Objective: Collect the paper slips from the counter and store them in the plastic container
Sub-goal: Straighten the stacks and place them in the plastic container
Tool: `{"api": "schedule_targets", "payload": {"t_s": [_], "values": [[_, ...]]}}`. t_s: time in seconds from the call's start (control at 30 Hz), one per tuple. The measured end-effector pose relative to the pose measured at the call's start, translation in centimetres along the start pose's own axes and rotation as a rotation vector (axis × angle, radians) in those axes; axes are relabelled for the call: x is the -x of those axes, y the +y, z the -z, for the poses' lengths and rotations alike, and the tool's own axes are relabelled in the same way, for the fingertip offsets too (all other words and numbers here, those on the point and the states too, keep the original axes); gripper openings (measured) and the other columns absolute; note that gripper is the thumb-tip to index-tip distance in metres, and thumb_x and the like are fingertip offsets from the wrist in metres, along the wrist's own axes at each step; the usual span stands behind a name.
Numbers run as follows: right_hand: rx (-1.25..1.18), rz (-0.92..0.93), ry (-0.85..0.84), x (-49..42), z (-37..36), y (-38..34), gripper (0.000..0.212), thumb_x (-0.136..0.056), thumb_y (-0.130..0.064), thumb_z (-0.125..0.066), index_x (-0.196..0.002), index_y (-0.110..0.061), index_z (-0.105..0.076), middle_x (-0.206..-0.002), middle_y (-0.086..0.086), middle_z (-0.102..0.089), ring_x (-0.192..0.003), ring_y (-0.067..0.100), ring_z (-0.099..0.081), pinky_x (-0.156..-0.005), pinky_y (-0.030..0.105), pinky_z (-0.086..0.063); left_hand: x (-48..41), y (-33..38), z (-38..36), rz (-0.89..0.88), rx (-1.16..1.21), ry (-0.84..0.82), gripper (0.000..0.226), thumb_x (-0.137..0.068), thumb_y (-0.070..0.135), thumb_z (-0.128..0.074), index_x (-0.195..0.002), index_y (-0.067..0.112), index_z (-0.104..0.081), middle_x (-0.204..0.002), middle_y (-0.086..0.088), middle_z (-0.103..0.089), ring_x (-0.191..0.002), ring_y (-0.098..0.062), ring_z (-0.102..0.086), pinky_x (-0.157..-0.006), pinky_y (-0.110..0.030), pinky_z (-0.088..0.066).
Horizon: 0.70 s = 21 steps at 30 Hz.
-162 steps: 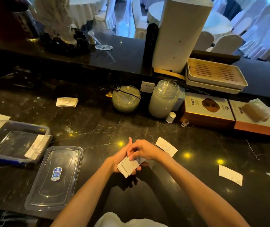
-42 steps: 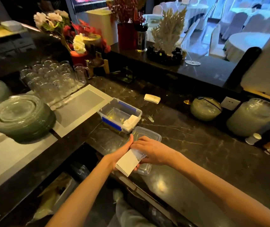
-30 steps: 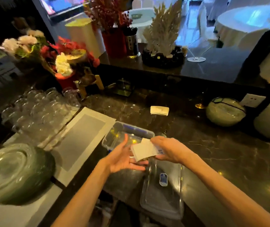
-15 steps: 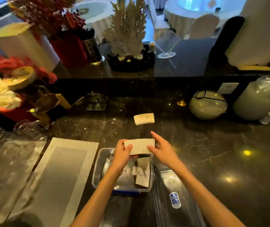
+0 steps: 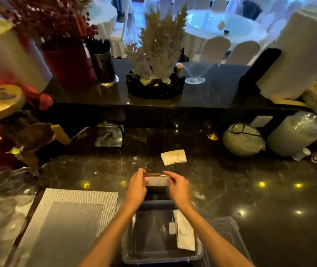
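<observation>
While held edge-on between left hand point(image 5: 137, 186) and right hand point(image 5: 177, 186), stack of white paper slips point(image 5: 156, 179) pinched at both ends just beyond far rim of clear rectangular plastic container point(image 5: 161, 256). More slips point(image 5: 185, 232) inside container, right side. Second small stack point(image 5: 173, 157) farther off on dark marble desk point(image 5: 250, 189).

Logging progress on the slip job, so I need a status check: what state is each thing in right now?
Left hand: gripping one end of the held stack.
Right hand: gripping the other end.
Held stack of slips: on edge, beyond the container.
Plastic container: open, slips leaning inside at right.
Lid: off, lying beside the container.
Stack on the counter: lying flat, not collected.
</observation>
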State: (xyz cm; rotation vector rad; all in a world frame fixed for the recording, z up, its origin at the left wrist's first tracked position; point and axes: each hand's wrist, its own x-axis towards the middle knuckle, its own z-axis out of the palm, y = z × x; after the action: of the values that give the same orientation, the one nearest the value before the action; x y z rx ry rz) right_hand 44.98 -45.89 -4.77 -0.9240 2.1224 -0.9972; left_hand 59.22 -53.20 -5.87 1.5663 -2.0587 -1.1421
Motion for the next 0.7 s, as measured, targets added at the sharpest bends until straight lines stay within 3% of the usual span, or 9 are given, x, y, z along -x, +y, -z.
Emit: {"api": "schedule_targets", "payload": {"t_s": [0.1, 0.23, 0.37, 0.47, 0.7], "values": [[0.002, 0.069, 0.047, -1.2, -2.1, 0.0, 0.035, -0.096, -0.002, -0.054, -0.124, -0.02, -0.068, -0.123, 0.001, -0.068, -0.108, 0.005, -0.06, -0.101, 0.029, -0.053, -1.5, -1.8, 0.0, -0.068, -0.074, 0.019, 0.048, -0.093, -0.001, -0.049, -0.136, 0.019, -0.05, -0.129, -0.01, -0.055, -0.12, -0.026, -0.053, -0.103, -0.038, -0.046], [0.092, 0.074, 0.031, -2.7, -4.8, 1.0, 0.037, -0.096, -0.002, -0.054, -0.129, -0.016, -0.061, -0.13, 0.003, -0.062, -0.121, 0.015, -0.058, -0.104, 0.024, -0.044, -3.0, -3.6, -0.7, -0.069, -0.022, 0.002, 0.042, -0.094, -0.002, -0.049, -0.134, 0.011, -0.053, -0.131, -0.013, -0.053, -0.12, -0.026, -0.054, -0.102, -0.026, -0.04], [0.225, -0.003, -0.126, -4.2, -6.4, 2.2, 0.037, -0.095, -0.005, -0.058, -0.13, -0.014, -0.061, -0.127, 0.008, -0.065, -0.117, 0.02, -0.061, -0.102, 0.027, -0.045, -3.9, -4.6, -1.6, -0.024, -0.096, -0.11, 0.043, -0.089, -0.008, -0.047, -0.128, 0.009, -0.051, -0.131, -0.015, -0.047, -0.112, -0.029, -0.055, -0.096, -0.034, -0.047], [0.252, 0.048, -0.129, -5.0, -6.3, 2.5, 0.03, -0.094, -0.01, -0.061, -0.124, -0.014, -0.066, -0.119, 0.008, -0.069, -0.109, 0.021, -0.065, -0.097, 0.028, -0.049, -4.4, -5.0, -1.8, -0.022, -0.113, -0.052, 0.044, -0.083, -0.012, -0.047, -0.121, 0.009, -0.053, -0.126, -0.013, -0.046, -0.106, -0.027, -0.054, -0.093, -0.037, -0.049], [0.297, 0.082, -0.183, -6.2, -5.4, 3.2, 0.028, -0.09, -0.011, -0.067, -0.117, -0.016, -0.068, -0.113, 0.004, -0.072, -0.104, 0.017, -0.066, -0.097, 0.027, -0.05, -5.1, -5.3, -1.6, -0.122, -0.154, -0.031, 0.03, -0.092, -0.005, -0.049, -0.118, 0.005, -0.057, -0.118, -0.013, -0.054, -0.11, -0.027, -0.05, -0.096, -0.038, -0.045]]}}
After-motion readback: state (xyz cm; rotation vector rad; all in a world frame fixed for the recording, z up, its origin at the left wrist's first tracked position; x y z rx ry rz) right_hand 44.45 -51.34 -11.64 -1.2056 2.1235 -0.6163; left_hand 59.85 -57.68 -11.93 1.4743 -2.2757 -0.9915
